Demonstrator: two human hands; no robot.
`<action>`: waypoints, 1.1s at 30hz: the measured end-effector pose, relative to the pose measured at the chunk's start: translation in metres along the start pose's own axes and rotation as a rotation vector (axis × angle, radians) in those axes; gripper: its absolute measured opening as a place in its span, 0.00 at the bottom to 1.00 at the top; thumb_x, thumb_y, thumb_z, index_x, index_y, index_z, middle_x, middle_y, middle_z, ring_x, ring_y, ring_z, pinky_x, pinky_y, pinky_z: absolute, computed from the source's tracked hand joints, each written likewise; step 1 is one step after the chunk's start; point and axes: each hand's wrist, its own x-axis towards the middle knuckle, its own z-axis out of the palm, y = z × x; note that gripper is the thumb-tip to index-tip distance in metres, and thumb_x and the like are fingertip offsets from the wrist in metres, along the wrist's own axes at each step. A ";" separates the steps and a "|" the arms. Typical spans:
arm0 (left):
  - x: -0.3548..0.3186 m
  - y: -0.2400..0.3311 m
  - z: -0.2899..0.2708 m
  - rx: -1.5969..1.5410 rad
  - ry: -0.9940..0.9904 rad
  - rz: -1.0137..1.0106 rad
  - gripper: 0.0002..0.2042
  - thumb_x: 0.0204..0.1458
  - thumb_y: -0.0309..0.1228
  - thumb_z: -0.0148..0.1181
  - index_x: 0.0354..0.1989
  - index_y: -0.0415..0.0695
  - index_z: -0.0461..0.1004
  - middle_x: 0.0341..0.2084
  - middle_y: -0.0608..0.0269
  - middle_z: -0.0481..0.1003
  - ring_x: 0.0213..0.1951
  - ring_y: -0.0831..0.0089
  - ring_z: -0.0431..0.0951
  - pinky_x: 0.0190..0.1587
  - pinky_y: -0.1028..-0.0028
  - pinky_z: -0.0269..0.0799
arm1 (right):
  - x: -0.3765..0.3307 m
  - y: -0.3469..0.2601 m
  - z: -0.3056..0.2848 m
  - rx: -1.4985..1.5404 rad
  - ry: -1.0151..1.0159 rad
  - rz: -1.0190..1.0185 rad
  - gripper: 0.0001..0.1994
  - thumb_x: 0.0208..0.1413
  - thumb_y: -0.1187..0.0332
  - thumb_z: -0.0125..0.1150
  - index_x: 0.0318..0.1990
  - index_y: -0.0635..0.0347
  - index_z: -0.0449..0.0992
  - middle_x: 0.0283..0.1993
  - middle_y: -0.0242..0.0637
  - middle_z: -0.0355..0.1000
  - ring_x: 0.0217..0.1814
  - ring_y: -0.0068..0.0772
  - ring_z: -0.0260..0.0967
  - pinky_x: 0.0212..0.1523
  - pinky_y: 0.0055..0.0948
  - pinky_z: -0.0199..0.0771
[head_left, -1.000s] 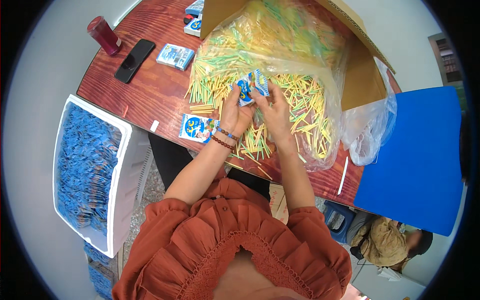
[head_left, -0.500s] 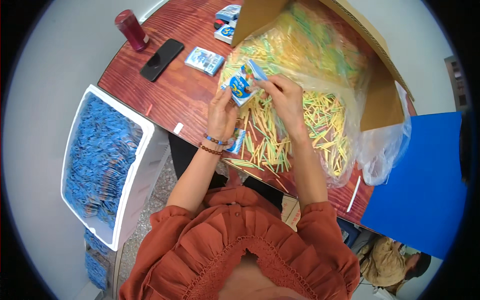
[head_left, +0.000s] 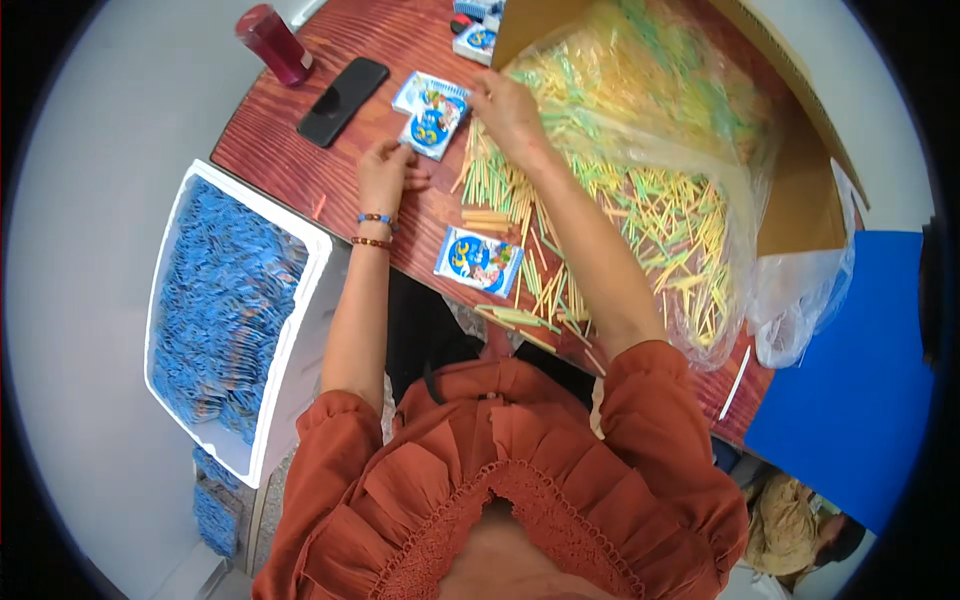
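**Both Your Grips Meet at One Packet**

Your left grip (head_left: 388,178), fingers loosely parted, is at the lower left corner of a blue-and-white packet (head_left: 432,132). Your right grip (head_left: 508,112), thumb and fingers narrow, is at its upper right corner; you cannot tell from this view whether either one pinches it. The packet overlaps a second packet (head_left: 410,92) on the table (head_left: 262,145), to the right of the black phone (head_left: 343,102). A third packet (head_left: 478,262) lies nearer you, beside the loose yellow and green straws (head_left: 660,230). At your left stands a white tub (head_left: 303,345) of blue packs (head_left: 225,290).
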 end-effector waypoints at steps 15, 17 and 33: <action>-0.087 -0.027 0.006 0.228 -0.316 0.409 0.09 0.53 0.25 0.60 0.42 0.37 0.74 0.34 0.64 0.77 0.33 0.81 0.76 0.36 0.81 0.72 | -0.165 -0.029 -0.093 -0.157 -0.510 0.086 0.12 0.49 0.57 0.62 0.35 0.55 0.77 0.37 0.37 0.72 0.41 0.42 0.72 0.40 0.42 0.71; -0.094 -0.024 0.003 0.146 -0.368 0.288 0.12 0.52 0.24 0.62 0.44 0.36 0.74 0.36 0.64 0.76 0.36 0.80 0.75 0.41 0.80 0.72 | -0.163 -0.025 -0.095 -0.082 -0.494 0.079 0.11 0.51 0.58 0.59 0.32 0.54 0.78 0.33 0.37 0.72 0.39 0.41 0.72 0.38 0.40 0.72; -0.102 -0.015 0.050 0.002 -0.387 0.244 0.05 0.55 0.27 0.60 0.34 0.38 0.76 0.26 0.70 0.76 0.29 0.88 0.71 0.31 0.85 0.66 | -0.166 -0.008 -0.104 0.808 -0.242 0.532 0.06 0.58 0.70 0.58 0.34 0.64 0.77 0.29 0.30 0.75 0.33 0.15 0.70 0.33 0.18 0.69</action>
